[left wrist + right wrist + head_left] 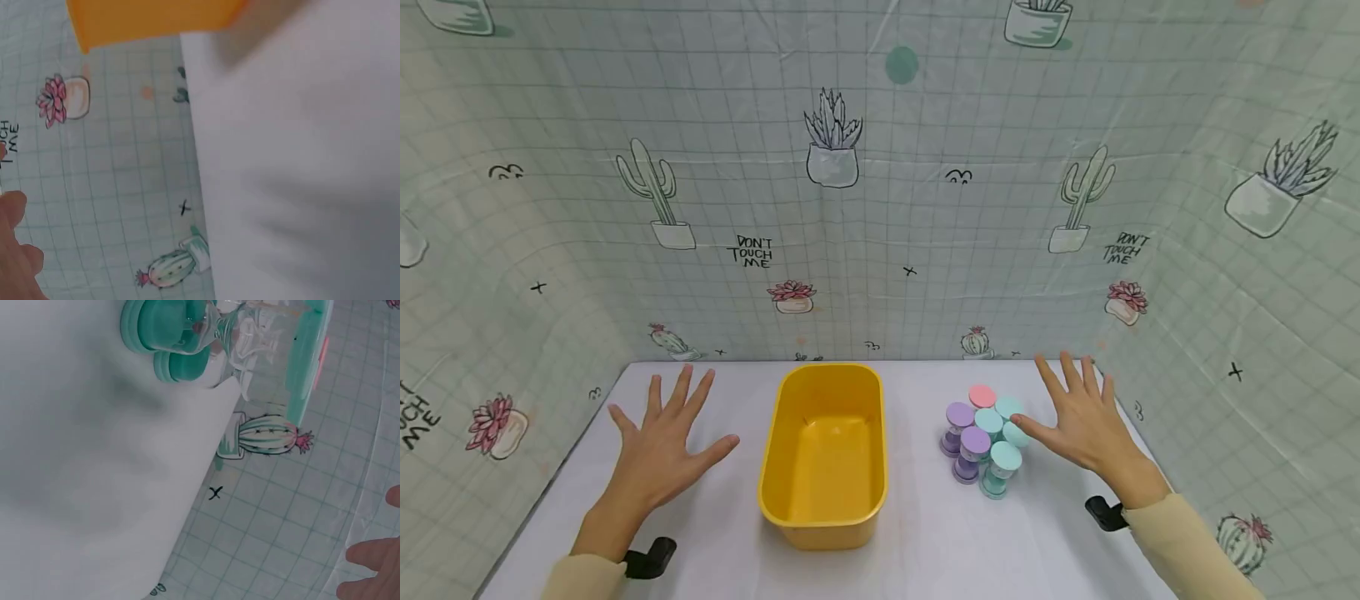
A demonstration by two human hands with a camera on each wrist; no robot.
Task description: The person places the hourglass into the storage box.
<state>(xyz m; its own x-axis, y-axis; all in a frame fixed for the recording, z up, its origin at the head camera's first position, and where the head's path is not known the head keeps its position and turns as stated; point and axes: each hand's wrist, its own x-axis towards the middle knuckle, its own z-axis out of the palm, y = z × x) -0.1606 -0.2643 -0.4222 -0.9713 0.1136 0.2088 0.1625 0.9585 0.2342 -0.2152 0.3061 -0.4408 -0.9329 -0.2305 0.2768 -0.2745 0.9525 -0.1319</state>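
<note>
My left hand (658, 446) is spread above the table, left of a yellow rectangular bin (823, 467), with nothing in its fingers. On the other side, my right hand (1086, 421) is also spread, just right of a cluster of small hourglasses, and holds nothing. The cluster has purple hourglasses (974, 446), several teal hourglasses (1002, 467) and one with a pink cap (982, 396). They stand upright close together. In the right wrist view, clear glass and teal sand show in a teal hourglass (165, 325). Part of the bin (156, 22) appears atop the left wrist view.
A white table (917, 550) carries the bin and the hourglasses. Grid-patterned cloth (880, 208) with plant drawings rises behind it and along both sides. Black wrist bands (651, 558) with small devices are worn on both arms.
</note>
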